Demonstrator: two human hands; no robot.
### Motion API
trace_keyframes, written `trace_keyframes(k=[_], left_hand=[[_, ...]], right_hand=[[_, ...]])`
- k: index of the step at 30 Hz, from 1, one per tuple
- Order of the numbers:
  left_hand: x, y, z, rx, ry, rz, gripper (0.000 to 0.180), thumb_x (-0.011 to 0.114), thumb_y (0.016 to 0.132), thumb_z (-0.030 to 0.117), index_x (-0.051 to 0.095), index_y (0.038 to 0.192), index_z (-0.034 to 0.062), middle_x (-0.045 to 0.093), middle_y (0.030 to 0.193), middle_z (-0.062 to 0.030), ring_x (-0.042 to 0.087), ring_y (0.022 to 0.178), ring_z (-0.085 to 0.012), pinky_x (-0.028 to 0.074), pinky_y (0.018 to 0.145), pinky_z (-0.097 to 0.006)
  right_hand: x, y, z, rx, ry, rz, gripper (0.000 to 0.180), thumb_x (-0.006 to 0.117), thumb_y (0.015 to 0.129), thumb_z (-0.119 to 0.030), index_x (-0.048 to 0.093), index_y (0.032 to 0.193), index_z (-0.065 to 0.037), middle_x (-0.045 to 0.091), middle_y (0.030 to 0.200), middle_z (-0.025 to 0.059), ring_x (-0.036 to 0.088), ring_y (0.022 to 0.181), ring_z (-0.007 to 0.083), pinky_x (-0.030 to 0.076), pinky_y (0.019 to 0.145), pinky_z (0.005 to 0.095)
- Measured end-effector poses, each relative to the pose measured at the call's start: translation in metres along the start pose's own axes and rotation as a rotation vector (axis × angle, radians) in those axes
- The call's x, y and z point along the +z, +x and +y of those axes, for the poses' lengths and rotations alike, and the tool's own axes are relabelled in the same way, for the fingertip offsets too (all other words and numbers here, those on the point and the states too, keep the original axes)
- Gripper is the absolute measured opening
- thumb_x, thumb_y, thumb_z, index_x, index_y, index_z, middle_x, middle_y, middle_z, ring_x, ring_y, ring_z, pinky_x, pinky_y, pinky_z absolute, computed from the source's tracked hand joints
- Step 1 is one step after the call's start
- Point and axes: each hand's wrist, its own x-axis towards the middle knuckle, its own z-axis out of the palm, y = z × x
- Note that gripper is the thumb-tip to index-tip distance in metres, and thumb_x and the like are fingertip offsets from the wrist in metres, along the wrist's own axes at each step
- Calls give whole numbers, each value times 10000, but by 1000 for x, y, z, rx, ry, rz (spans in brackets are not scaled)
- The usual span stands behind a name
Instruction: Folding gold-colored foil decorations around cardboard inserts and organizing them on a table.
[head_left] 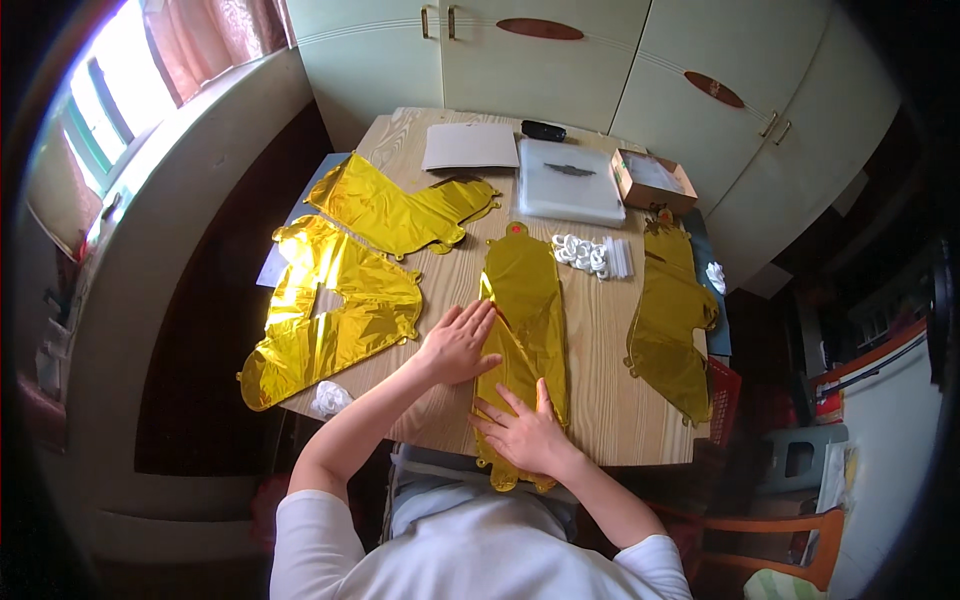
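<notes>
A flat, uninflated gold foil balloon (524,290) lies lengthwise on the wooden table (610,400), its lower part folded over. My left hand (458,342) presses flat on the table at the balloon's left edge, fingers spread. My right hand (525,432) lies flat on the balloon's near end, at the table's front edge. Neither hand grips anything.
More gold foil balloons lie at left (325,320), back left (400,208) and right (668,320). White plastic pieces (590,256), a stack of clear bags (570,180), a white sheet (470,146), a cardboard box (652,180) and a black object (543,130) sit farther back. Cabinets stand behind.
</notes>
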Motion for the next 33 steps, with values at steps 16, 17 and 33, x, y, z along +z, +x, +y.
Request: trace_keyframes(k=[16,17,33], left_hand=[[-11,49,-37,-160,47,-121,1085,381,831,792,164,1510,-26,179,1584,-174,138,1479,-279,116,1195,-446],[-10,49,-37,-167,53,-121,1087,380,831,793,161,1511,-26,177,1585,-173,137,1480,-278,116,1195,-446],[-15,21,6,-26,-91,-27,888,422,930,616,193,1499,-28,200,1563,-219,130,1472,-342,129,1190,-478]], right_hand=[[4,-10,0,-52,41,24,521,414,977,-479,394,1462,-289,367,1525,-42,251,1438,322,134,1111,682],[2,-13,-2,-57,41,10,528,412,977,-482,388,1466,-282,365,1526,-36,244,1440,331,135,1118,670],[34,-136,-28,750,1162,627,202,588,933,-179,677,889,-3,686,749,77,627,604,121,491,575,251]])
